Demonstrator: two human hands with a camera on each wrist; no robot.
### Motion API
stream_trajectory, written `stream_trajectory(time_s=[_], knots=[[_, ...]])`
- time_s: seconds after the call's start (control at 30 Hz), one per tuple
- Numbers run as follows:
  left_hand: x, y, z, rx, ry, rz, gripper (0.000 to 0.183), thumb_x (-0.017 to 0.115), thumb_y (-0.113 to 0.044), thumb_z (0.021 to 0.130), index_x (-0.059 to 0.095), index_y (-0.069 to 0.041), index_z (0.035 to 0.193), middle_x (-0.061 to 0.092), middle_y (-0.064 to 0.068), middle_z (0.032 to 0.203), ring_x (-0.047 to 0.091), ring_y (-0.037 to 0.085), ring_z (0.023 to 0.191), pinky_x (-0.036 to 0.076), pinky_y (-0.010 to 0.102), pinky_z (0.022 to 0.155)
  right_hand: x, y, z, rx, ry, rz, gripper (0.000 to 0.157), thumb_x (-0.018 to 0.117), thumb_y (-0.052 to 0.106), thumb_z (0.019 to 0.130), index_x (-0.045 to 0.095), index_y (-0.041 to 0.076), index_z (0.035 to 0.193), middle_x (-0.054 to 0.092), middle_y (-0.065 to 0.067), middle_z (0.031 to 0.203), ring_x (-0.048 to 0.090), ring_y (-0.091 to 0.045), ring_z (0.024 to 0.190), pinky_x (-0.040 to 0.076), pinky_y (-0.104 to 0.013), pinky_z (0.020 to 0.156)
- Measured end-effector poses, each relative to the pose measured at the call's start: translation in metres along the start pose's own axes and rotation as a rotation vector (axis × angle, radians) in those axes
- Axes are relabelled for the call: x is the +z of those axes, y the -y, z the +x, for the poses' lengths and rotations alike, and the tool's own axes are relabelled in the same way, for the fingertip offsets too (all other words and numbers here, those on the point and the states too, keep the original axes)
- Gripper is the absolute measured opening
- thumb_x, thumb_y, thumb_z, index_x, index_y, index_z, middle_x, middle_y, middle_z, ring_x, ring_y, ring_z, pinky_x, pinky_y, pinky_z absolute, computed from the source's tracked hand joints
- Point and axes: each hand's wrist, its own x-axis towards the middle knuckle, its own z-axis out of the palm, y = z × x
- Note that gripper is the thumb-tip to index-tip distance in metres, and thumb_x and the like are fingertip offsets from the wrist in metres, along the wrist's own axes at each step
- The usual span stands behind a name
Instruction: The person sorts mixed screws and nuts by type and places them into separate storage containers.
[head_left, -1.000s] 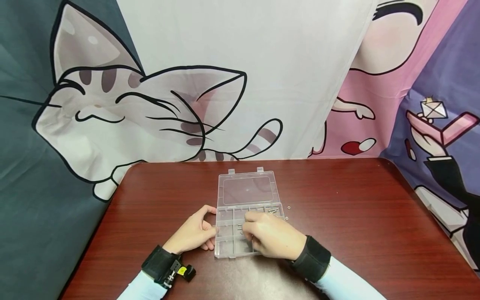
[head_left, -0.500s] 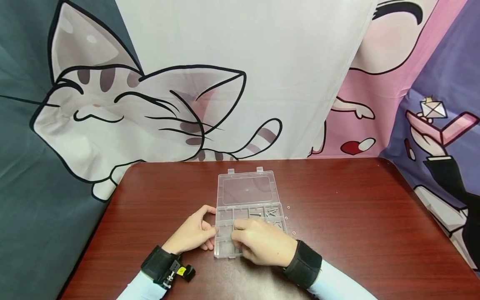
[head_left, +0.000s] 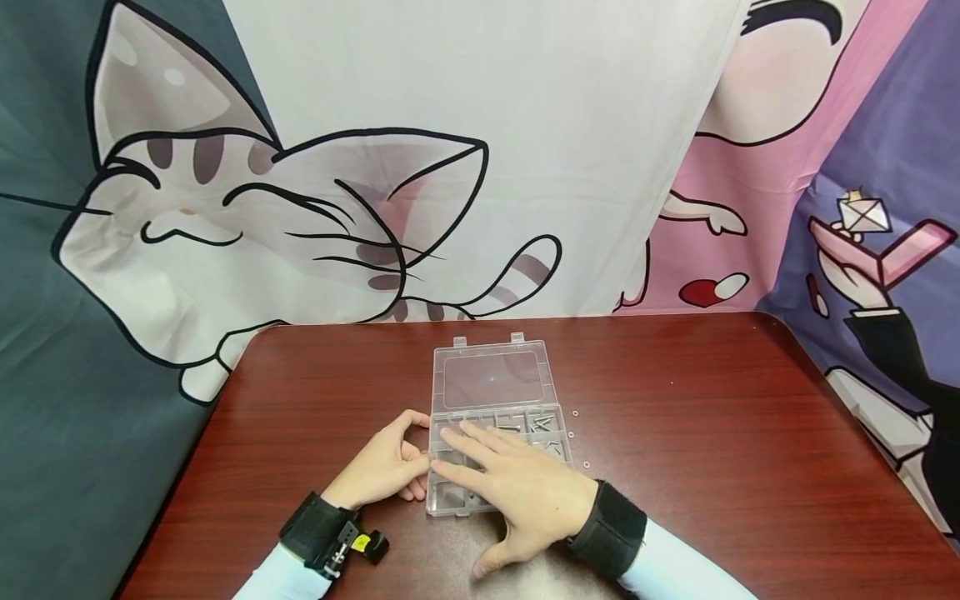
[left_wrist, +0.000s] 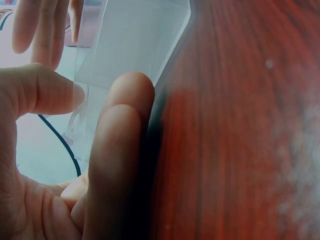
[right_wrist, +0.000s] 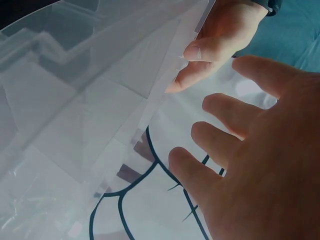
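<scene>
A clear plastic compartment box (head_left: 450, 500) lies on the table with its lid (head_left: 492, 379) folded back. My left hand (head_left: 384, 462) holds the box's left side; in the left wrist view the thumb (left_wrist: 57, 95) meets the clear wall and two fingers lie along its side. My right hand (head_left: 525, 492) is spread over the front compartments, holding nothing, and hides part of them. Several metal screws (head_left: 542, 425) fill the back right compartment, and a longer screw (head_left: 508, 428) lies in the one beside it. More small metal pieces (head_left: 553, 448) show in front of them.
Three small rings, one of them a pale ring (head_left: 587, 465), lie on the tabletop (head_left: 720, 450) just right of the box. A printed cloth (head_left: 360, 67) hangs behind the table's far edge.
My right hand has moved left across the box, and its bunched fingers have spread out flat. The screws at the back right have come into view. My left hand stays at the box's side.
</scene>
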Motion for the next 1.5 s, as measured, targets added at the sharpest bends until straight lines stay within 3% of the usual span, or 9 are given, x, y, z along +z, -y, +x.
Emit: stream_trajectory(time_s=[0.17, 0.4, 0.6, 0.77, 0.87, 1.0, 1.1, 1.23, 1.5], knots=[[0.000, 0.000, 0.000, 0.002, 0.005, -0.008, 0.056, 0.062, -0.013, 0.088, 0.039, -0.009, 0.139, 0.066, 0.012, 0.065, 0.065, 0.028, 0.053, 0.055, 0.041, 0.050, -0.004, -0.008, -0.002, 0.010, -0.036, 0.009, 0.112, 0.058, 0.083, 0.071, 0.032, 0.018, 0.159, 0.015, -0.007, 0.167, 0.019, -0.032, 0.151, 0.024, -0.049, 0.118], [0.001, 0.001, 0.000, 0.007, 0.003, -0.001, 0.056, 0.063, -0.016, 0.089, 0.039, -0.008, 0.139, 0.065, 0.012, 0.064, 0.065, 0.028, 0.052, 0.055, 0.041, 0.049, -0.016, -0.043, -0.019, 0.160, -0.074, 0.029, 0.100, 0.060, 0.075, 0.077, 0.037, 0.018, 0.157, 0.017, -0.007, 0.166, 0.016, -0.027, 0.152, 0.019, -0.049, 0.118], [-0.001, 0.003, -0.001, 0.010, 0.001, 0.018, 0.055, 0.063, -0.015, 0.089, 0.039, -0.008, 0.138, 0.065, 0.012, 0.064, 0.065, 0.027, 0.052, 0.055, 0.040, 0.049, -0.018, -0.086, -0.048, 0.244, -0.151, 0.014, 0.085, 0.063, 0.062, 0.084, 0.048, 0.009, 0.149, 0.034, -0.014, 0.159, 0.033, -0.032, 0.145, 0.031, -0.051, 0.114], [-0.002, 0.003, -0.001, 0.016, 0.007, 0.011, 0.054, 0.062, -0.015, 0.090, 0.038, -0.006, 0.137, 0.065, 0.012, 0.064, 0.065, 0.027, 0.052, 0.055, 0.041, 0.049, -0.011, -0.110, -0.066, 0.310, -0.156, 0.012, 0.063, 0.066, 0.041, 0.087, 0.059, 0.004, 0.137, 0.049, -0.016, 0.147, 0.047, -0.029, 0.134, 0.037, -0.045, 0.111], [-0.002, 0.003, -0.001, 0.016, 0.007, 0.006, 0.054, 0.062, -0.014, 0.089, 0.038, -0.006, 0.137, 0.065, 0.012, 0.064, 0.065, 0.027, 0.052, 0.055, 0.041, 0.050, -0.005, -0.118, -0.072, 0.286, -0.171, -0.004, 0.049, 0.067, 0.025, 0.085, 0.065, 0.001, 0.127, 0.057, -0.014, 0.135, 0.055, -0.025, 0.124, 0.043, -0.042, 0.106], [-0.002, 0.003, -0.001, 0.013, 0.006, 0.011, 0.054, 0.062, -0.014, 0.090, 0.038, -0.006, 0.137, 0.065, 0.012, 0.064, 0.065, 0.027, 0.052, 0.055, 0.041, 0.050, 0.003, -0.125, -0.073, 0.187, -0.209, -0.057, 0.033, 0.070, 0.008, 0.078, 0.072, 0.000, 0.111, 0.065, -0.009, 0.116, 0.064, -0.021, 0.106, 0.052, -0.037, 0.093], [-0.002, 0.003, -0.001, 0.016, 0.007, 0.014, 0.054, 0.061, -0.014, 0.090, 0.038, -0.006, 0.138, 0.065, 0.012, 0.064, 0.065, 0.027, 0.052, 0.055, 0.041, 0.050, 0.007, -0.126, -0.072, 0.147, -0.234, -0.124, 0.022, 0.071, 0.001, 0.074, 0.076, 0.005, 0.095, 0.061, -0.001, 0.094, 0.062, -0.015, 0.083, 0.054, -0.031, 0.077], [-0.002, 0.003, -0.001, 0.019, 0.007, 0.010, 0.054, 0.061, -0.014, 0.090, 0.038, -0.006, 0.138, 0.065, 0.012, 0.064, 0.065, 0.027, 0.052, 0.055, 0.041, 0.050, 0.008, -0.122, -0.068, 0.176, -0.246, -0.188, 0.019, 0.067, -0.005, 0.072, 0.071, 0.013, 0.073, 0.041, 0.006, 0.072, 0.042, -0.009, 0.059, 0.046, -0.028, 0.057], [0.000, 0.001, -0.001, 0.018, 0.012, 0.009, 0.054, 0.062, -0.016, 0.091, 0.038, -0.006, 0.139, 0.065, 0.012, 0.064, 0.065, 0.028, 0.052, 0.055, 0.041, 0.050, 0.009, -0.116, -0.066, 0.289, -0.226, -0.213, 0.027, 0.062, -0.007, 0.076, 0.068, 0.019, 0.068, 0.040, 0.008, 0.066, 0.046, -0.009, 0.055, 0.045, -0.028, 0.052]])
